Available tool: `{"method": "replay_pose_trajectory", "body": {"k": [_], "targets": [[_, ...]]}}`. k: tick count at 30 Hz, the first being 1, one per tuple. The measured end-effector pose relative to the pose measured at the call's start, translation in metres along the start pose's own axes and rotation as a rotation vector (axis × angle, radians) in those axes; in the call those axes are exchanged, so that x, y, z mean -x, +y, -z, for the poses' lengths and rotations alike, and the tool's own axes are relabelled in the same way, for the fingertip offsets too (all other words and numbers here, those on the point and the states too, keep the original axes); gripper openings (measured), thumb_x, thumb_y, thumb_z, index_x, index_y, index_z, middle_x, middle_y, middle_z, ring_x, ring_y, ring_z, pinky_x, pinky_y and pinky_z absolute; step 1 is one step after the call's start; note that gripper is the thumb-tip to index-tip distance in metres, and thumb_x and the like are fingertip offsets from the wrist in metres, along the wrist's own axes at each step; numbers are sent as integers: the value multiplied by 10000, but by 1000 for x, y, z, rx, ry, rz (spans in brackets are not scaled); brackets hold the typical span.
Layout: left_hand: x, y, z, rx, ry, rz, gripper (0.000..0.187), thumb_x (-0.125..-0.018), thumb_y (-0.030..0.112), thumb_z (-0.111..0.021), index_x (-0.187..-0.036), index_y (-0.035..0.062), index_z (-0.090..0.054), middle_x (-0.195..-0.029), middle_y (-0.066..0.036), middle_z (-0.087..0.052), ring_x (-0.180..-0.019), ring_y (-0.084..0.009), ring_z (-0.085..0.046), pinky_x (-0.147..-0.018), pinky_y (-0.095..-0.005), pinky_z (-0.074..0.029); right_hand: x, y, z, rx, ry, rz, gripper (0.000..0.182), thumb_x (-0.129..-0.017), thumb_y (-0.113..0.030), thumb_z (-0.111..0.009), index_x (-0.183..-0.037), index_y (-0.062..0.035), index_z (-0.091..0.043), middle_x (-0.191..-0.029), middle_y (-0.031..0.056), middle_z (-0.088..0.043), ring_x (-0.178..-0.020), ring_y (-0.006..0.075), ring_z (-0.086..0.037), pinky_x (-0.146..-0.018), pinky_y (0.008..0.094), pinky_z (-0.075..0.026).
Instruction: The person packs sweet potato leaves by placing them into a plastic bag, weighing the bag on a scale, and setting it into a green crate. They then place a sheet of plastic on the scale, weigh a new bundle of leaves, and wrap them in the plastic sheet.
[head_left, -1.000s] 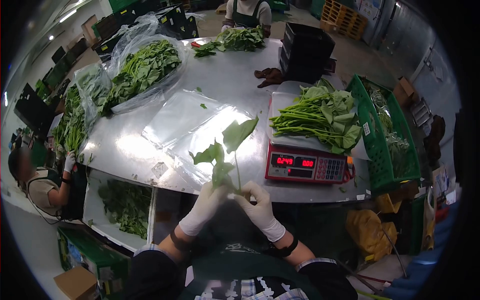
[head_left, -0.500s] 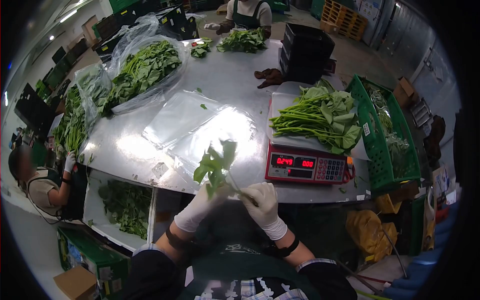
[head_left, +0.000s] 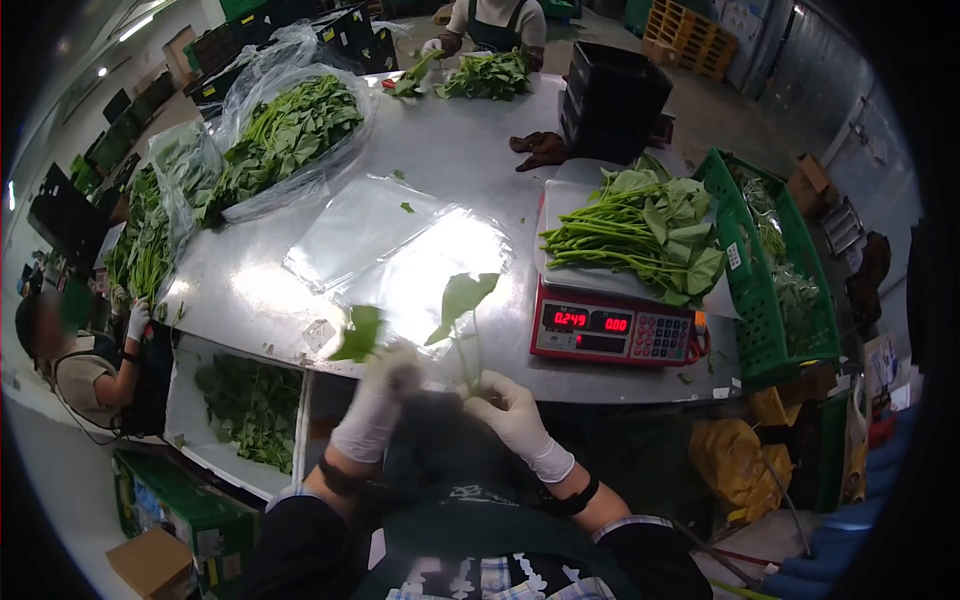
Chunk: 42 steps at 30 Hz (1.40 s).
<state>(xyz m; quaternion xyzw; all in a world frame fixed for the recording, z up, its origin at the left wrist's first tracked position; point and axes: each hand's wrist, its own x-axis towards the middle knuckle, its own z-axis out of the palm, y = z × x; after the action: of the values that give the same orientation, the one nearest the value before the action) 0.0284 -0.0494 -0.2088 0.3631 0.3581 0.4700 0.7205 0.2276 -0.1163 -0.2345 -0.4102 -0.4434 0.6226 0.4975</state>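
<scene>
My right hand [head_left: 513,418], in a white glove, pinches a thin green leafy stem [head_left: 465,305] that rises from its fingertips over the table's near edge. My left hand [head_left: 378,400], gloved too and smeared by motion, is beside it on the left, closed at a green leaf [head_left: 358,335] that sticks up above the fingers. To the right, a bunch of leafy greens [head_left: 640,235] lies on a red digital scale [head_left: 612,330], whose display reads 0.249. Clear plastic bags [head_left: 365,235] lie flat on the metal table [head_left: 455,140] ahead of my hands.
Large plastic bags of greens [head_left: 290,130] cover the table's left side. A green crate [head_left: 770,270] stands right of the scale, and black crates [head_left: 612,100] are stacked behind it. A white bin [head_left: 190,400] of leaves is at lower left. Two people handle greens, one far, one left.
My hands have moved apart; the left one went left with a leaf, while the stem stays in my right hand. The far person has lifted some greens.
</scene>
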Motion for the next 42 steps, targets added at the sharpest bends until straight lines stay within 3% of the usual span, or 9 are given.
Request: {"method": "replay_pose_trajectory", "body": {"k": [3,5,8,12,16,19,25,28,42], "targets": [[8,43,41,62,537,-448,262,-997,281,-512,-770,151,-520,-571,76,-280,-478,-54,-231,-423,-247,-200,-1,-1,1,70,40,90,89,-924,-75,-680,-997,-35,-648,-855,-24,-566,-778,46,-506,-712,222,-438],[27,75,142,459,148,-583,232,-978,294,-546,-959,64,-569,-693,44,-420,-532,-75,-341,-456,-238,-308,-1,0,4,106,47,98,96,-918,-72,-686,-998,-33,-651,-868,-20,-577,-796,53,-521,-719,238,-447],[63,97,204,954,635,-436,673,-827,369,-727,-1317,-14,-470,-1102,-172,-601,-970,-275,-623,-798,-388,-543,-3,-10,2,171,40,118,109,-898,-62,-703,-990,-27,-656,-881,0,-596,-808,78,-551,-731,265,-460],[67,40,242,776,920,-300,531,-836,271,-704,-1293,67,-526,-1169,-105,-582,-1021,-243,-607,-882,-429,-535,-9,-8,-5,275,23,310,130,-861,-51,-731,-970,-22,-665,-863,50,-610,-765,135,-577,-722,277,-462],[42,27,50,-414,696,-479,161,-898,48,-604,-1050,59,-655,-891,-14,-601,-760,-137,-576,-718,-264,-493,-9,-19,-6,359,5,367,135,-845,-57,-745,-954,-23,-671,-830,72,-609,-716,158,-571,-683,281,-456],[33,23,-13,-1450,111,-972,244,-742,140,-794,-972,125,-717,-843,-60,-618,-766,-243,-600,-703,-343,-469,-7,-26,-7,501,50,407,147,-823,-62,-759,-940,-36,-676,-775,68,-589,-668,181,-553,-632,311,-444],[21,8,-38,-1354,134,-1144,326,-666,135,-857,-954,128,-704,-809,-36,-593,-746,-244,-576,-663,-359,-443,0,-32,5,796,207,546,143,-809,-130,-758,-919,-75,-685,-703,63,-525,-610,246,-519,-575,366,-410],[16,9,-43,-1390,-76,-907,267,-682,164,-831,-907,153,-686,-794,-24,-589,-720,-235,-581,-651,-361,-451,5,-29,4,761,165,527,150,-822,-164,-746,-931,-87,-678,-724,68,-539,-642,263,-542,-590,377,-420],[17,6,-38,-1511,-148,-892,208,-686,108,-821,-845,141,-692,-774,-20,-583,-710,-239,-572,-644,-371,-443,1,-29,9,831,71,482,149,-851,-176,-706,-960,-80,-671,-824,101,-601,-767,314,-612,-678,407,-473]]}}
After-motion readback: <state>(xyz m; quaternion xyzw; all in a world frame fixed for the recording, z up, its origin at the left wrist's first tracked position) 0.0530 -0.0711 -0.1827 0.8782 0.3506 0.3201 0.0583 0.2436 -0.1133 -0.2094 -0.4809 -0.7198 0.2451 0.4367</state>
